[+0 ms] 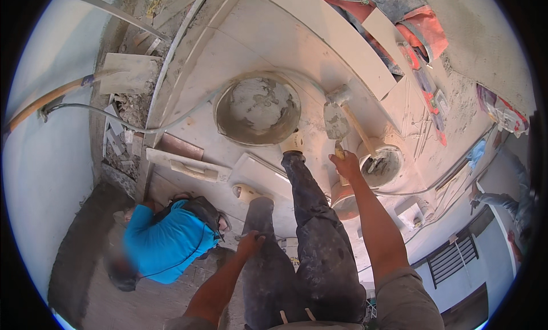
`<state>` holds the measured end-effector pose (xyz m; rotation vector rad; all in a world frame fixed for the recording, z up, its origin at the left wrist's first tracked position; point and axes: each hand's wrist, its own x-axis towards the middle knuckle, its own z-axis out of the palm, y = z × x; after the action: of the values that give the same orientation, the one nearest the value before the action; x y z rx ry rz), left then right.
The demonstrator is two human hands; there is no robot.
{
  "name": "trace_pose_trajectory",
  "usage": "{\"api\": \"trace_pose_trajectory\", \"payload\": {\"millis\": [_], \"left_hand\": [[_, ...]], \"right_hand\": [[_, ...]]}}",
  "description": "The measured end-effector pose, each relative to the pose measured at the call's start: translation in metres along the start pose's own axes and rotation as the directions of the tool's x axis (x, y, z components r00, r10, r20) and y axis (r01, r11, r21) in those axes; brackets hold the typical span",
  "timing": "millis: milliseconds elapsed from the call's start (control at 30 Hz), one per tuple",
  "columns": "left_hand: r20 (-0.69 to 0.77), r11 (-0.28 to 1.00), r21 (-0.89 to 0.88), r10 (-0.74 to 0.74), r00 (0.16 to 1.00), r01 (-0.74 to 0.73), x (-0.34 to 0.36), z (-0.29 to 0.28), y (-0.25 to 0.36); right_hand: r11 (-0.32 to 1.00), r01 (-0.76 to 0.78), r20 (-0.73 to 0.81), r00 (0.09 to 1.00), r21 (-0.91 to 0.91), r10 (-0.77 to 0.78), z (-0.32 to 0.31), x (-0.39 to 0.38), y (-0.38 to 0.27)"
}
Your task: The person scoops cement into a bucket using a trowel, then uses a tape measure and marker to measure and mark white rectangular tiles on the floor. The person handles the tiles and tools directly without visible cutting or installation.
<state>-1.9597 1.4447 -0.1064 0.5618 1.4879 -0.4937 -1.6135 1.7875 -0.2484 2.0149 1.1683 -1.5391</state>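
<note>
My right hand (pixel 345 163) grips the wooden handle of a mortar-smeared trowel (pixel 337 123), its blade raised near a long-handled mallet (pixel 341 95). My left hand (pixel 251 243) is closed against my dusty left trouser leg (pixel 257 219), seemingly holding the fabric. Beyond my feet sits a large round tub (pixel 257 110) of wet grey mortar. Right of the trowel, a smaller bucket (pixel 381 164) has tools in it, and another bucket (pixel 348 207) is partly behind my arm.
A person in blue (pixel 168 244) crouches at left; another person (pixel 516 204) is at far right. Boards (pixel 331 39), a red level (pixel 431 110), a hose (pixel 125 126), a flat float (pixel 188 167) and rubble (pixel 123 142) lie around me on the pale floor (pixel 205 56).
</note>
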Motion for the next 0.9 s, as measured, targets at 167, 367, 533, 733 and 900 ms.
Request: {"api": "trace_pose_trajectory", "payload": {"millis": [167, 367, 533, 733, 900], "left_hand": [[0.319, 0.9, 0.317, 0.197, 0.927, -0.3, -0.053, 0.102, 0.093], [0.6, 0.974, -0.043, 0.203, 0.774, -0.222, -0.077, 0.117, 0.072], [0.629, 0.966, -0.144, 0.257, 0.734, -0.215, -0.102, 0.105, 0.059], [0.594, 0.92, -0.342, 0.37, 0.714, -0.193, -0.095, 0.107, 0.044], [0.667, 0.919, -0.051, 0.323, 0.672, -0.391, -0.081, 0.096, 0.02]], "right_hand": [[0.974, 0.19, -0.205, 0.955, -0.123, -0.213, -0.013, 0.076, -0.05], [0.984, 0.155, -0.099, 0.982, -0.087, -0.163, -0.031, 0.161, -0.111], [0.965, 0.253, -0.176, 0.949, -0.068, -0.261, -0.043, 0.157, -0.117], [0.925, 0.249, -0.16, 0.939, -0.288, -0.303, -0.002, 0.077, -0.038], [0.997, 0.035, 0.248, 0.969, -0.066, -0.017, 0.064, -0.044, 0.059]]}}
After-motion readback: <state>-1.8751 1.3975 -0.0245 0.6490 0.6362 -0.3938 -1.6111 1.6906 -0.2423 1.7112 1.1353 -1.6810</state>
